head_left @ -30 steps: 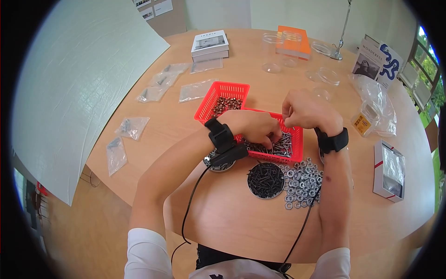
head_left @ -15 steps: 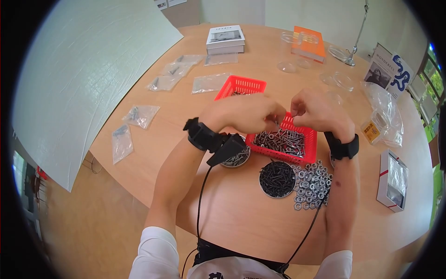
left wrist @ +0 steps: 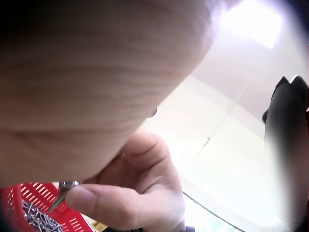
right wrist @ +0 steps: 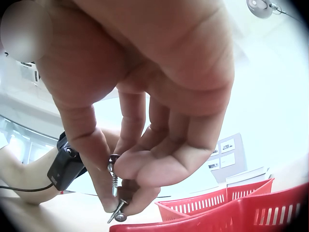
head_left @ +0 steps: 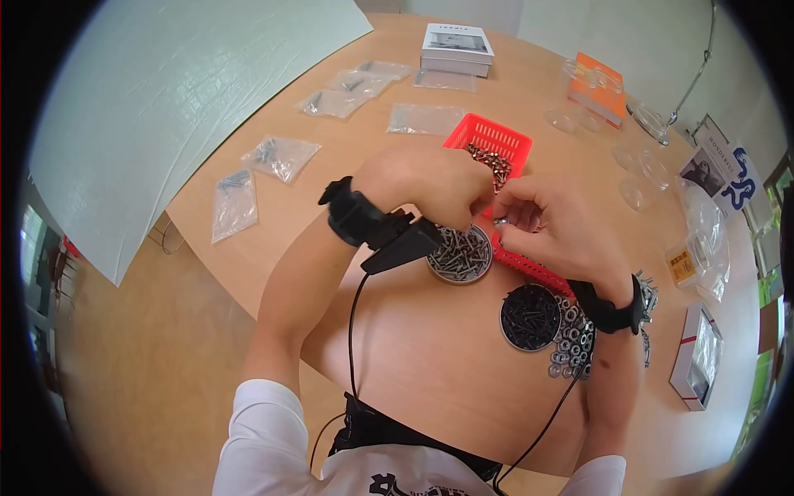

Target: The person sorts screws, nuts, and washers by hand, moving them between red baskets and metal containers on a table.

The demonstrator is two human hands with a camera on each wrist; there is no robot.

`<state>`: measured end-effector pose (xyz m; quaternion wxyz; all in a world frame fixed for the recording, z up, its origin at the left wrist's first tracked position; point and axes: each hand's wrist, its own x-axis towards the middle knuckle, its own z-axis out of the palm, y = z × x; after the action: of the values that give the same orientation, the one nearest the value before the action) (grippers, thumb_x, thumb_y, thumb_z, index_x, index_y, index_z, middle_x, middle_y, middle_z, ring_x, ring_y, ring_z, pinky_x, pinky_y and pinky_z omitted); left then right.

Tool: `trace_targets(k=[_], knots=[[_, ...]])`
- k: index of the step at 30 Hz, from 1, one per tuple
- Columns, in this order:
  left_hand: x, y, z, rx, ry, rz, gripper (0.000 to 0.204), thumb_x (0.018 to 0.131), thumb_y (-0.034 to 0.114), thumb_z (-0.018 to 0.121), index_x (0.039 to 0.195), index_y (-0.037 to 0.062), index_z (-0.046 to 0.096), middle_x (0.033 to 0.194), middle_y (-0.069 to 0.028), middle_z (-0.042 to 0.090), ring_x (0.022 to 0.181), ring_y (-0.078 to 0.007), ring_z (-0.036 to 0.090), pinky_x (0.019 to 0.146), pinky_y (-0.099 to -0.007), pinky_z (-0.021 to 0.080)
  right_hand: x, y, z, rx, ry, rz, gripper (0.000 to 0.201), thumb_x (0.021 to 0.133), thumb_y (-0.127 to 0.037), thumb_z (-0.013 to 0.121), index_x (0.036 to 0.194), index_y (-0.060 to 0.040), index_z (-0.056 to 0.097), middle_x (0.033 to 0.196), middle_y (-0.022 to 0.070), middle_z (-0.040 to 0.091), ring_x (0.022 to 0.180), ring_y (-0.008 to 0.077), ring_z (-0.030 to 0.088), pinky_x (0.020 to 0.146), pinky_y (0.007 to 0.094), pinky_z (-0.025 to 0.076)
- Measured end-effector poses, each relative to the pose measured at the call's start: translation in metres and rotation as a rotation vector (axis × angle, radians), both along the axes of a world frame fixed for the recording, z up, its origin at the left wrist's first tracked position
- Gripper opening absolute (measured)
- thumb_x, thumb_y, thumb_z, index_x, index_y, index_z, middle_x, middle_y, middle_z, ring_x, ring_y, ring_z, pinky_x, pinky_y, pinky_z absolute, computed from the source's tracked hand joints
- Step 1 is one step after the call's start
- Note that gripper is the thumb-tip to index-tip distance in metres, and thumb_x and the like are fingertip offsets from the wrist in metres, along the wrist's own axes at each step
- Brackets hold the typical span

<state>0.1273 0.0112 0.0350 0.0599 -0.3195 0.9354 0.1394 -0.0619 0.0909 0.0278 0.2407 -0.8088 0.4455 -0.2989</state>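
My left hand [head_left: 438, 186] and right hand [head_left: 562, 227] meet above the near red basket [head_left: 538, 269], mostly hidden beneath the right hand. In the right wrist view, my right hand pinches a silver screw [right wrist: 114, 179] between thumb and fingertips. Just below, the left fingertips pinch small silver screws [right wrist: 119, 212]. The left wrist view shows a screw [left wrist: 59, 198] beside the right thumb, with loose silver screws [left wrist: 41, 220] in the basket behind. A round dish of silver screws [head_left: 459, 256] stands below the left hand.
Beyond the hands is another red basket [head_left: 517, 140] with copper-coloured screws. A dish of black screws [head_left: 529, 318] and loose hex nuts [head_left: 571, 343] lie near the right forearm. Plastic bags [head_left: 281, 157], books [head_left: 456, 50], clear containers [head_left: 571, 95] and a box [head_left: 697, 355] stand around.
Both hands have come up out of the near basket and drawn together, the left lifting from its screws. The head view has swung left, so the table's things appear shifted right.
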Motion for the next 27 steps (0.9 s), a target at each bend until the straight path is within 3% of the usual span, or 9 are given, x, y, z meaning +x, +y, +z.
trace_targets(k=[5, 14, 17, 20, 23, 27], knots=[[-0.01, -0.013, -0.021, 0.011, -0.103, -0.016, 0.024, 0.073, 0.017, 0.07, 0.096, 0.0098, 0.075, 0.084, -0.011, 0.073, 0.081, -0.0299, 0.071, 0.067, -0.0429, 0.054, 0.001, -0.004, -0.005, 0.026, 0.076, -0.042, 0.014, 0.075, -0.006, 0.066, 0.085, 0.0041, 0.068, 0.068, 0.0112, 0.065, 0.064, 0.0197, 0.064, 0.063, 0.0323, 0.053], [-0.006, -0.014, -0.019, -0.014, -0.082, 0.011, 0.028, 0.061, 0.009, 0.078, 0.089, 0.0067, 0.075, 0.076, -0.0101, 0.07, 0.067, -0.0281, 0.068, 0.057, -0.042, 0.051, 0.011, -0.003, -0.01, 0.028, 0.145, -0.043, 0.015, 0.074, -0.004, 0.066, 0.086, 0.0041, 0.067, 0.07, 0.0115, 0.066, 0.066, 0.0206, 0.066, 0.066, 0.0315, 0.054], [-0.009, -0.015, -0.017, 0.007, -0.157, 0.062, 0.027, 0.062, 0.009, 0.079, 0.089, 0.0079, 0.075, 0.076, -0.0099, 0.07, 0.067, -0.0275, 0.068, 0.057, -0.0411, 0.052, 0.015, -0.002, -0.011, 0.021, 0.144, -0.041, 0.014, 0.074, -0.003, 0.066, 0.085, 0.0039, 0.067, 0.07, 0.0119, 0.066, 0.066, 0.0213, 0.067, 0.066, 0.0319, 0.055], [-0.005, -0.018, -0.022, 0.001, -0.083, 0.045, 0.03, 0.063, 0.01, 0.079, 0.092, 0.0093, 0.075, 0.078, -0.0091, 0.071, 0.07, -0.0268, 0.069, 0.058, -0.0403, 0.052, 0.016, -0.004, -0.017, -0.002, 0.126, -0.026, 0.013, 0.073, -0.002, 0.066, 0.085, 0.0039, 0.066, 0.07, 0.012, 0.066, 0.066, 0.0224, 0.068, 0.067, 0.0326, 0.055], [-0.004, -0.013, -0.016, -0.031, -0.079, 0.026, 0.028, 0.066, 0.019, 0.08, 0.091, 0.0094, 0.073, 0.077, -0.0074, 0.071, 0.071, -0.0249, 0.07, 0.063, -0.039, 0.052, 0.017, -0.004, -0.02, -0.025, 0.118, -0.012, 0.013, 0.073, -0.002, 0.066, 0.085, 0.0042, 0.064, 0.07, 0.0127, 0.066, 0.066, 0.0238, 0.068, 0.067, 0.0331, 0.055], [-0.006, -0.015, -0.019, -0.016, -0.071, 0.02, 0.037, 0.063, 0.009, 0.079, 0.1, 0.0142, 0.076, 0.086, -0.0077, 0.074, 0.08, -0.027, 0.071, 0.064, -0.0402, 0.055, 0.02, -0.004, -0.022, -0.021, 0.132, -0.02, 0.012, 0.073, -0.001, 0.065, 0.084, 0.0046, 0.064, 0.07, 0.0141, 0.066, 0.066, 0.0253, 0.069, 0.068, 0.0335, 0.055]])
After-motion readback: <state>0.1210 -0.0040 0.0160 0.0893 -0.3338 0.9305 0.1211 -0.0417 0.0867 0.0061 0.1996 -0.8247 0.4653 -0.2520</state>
